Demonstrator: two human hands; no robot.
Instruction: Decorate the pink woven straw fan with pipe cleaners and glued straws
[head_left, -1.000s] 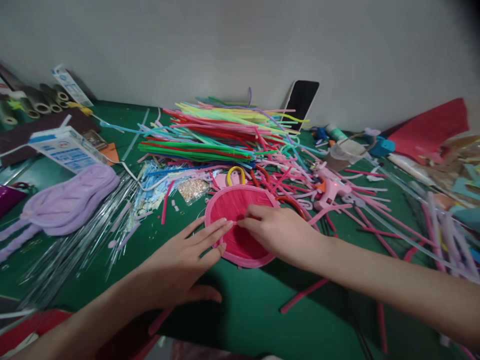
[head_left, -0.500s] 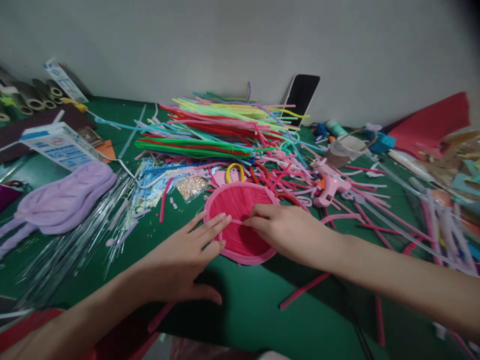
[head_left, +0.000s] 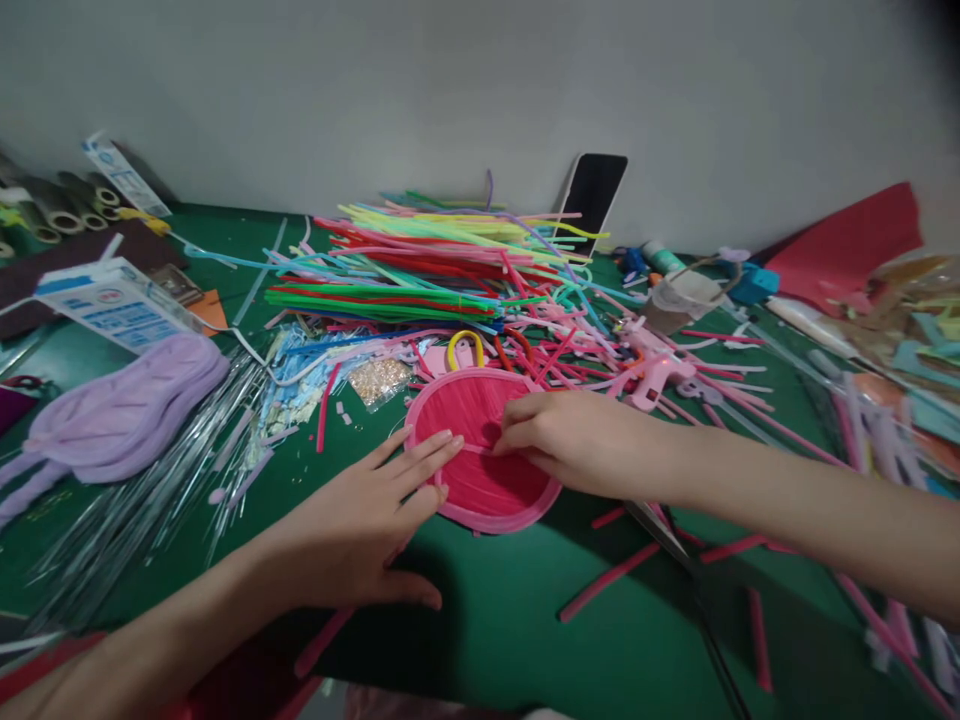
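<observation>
Head view: pink disc (head_left: 480,455) lies under both hands' fingertips, seemingly touching.

Bare green mat (head_left: 517,620) in front; pipe-cleaner heap (head_left: 450,270) crowding behind.

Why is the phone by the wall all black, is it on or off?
Its screen looks off: the phone leans upright against the wall and its face is plain black with no picture or light. It could only be asleep; that cannot be told.
</observation>
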